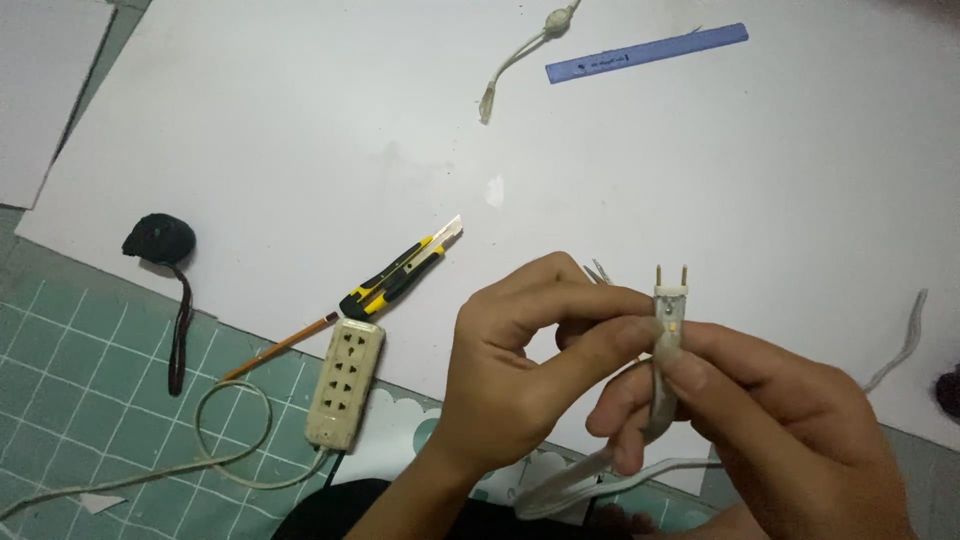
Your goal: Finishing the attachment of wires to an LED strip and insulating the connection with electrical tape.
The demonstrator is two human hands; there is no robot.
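Both my hands are raised over the lower middle of the view and hold one clear flat light strip [668, 345]. Its end cap has two metal pins pointing up. My right hand [770, 415] pinches the strip just below the cap between thumb and forefinger. My left hand [520, 360] grips the cap from the left with its fingertips; a thin metal tip pokes out behind those fingers. The strip loops down under my hands [570, 485] toward the bottom edge.
A large white sheet [760, 170] covers the surface over a green grid mat [70, 370]. On them lie a yellow-black utility knife [400, 272], a pencil [280, 346], a cream power strip [346, 382] with its cord, a blue ruler [646, 52], a cut strip piece [520, 60], and black tape [160, 238].
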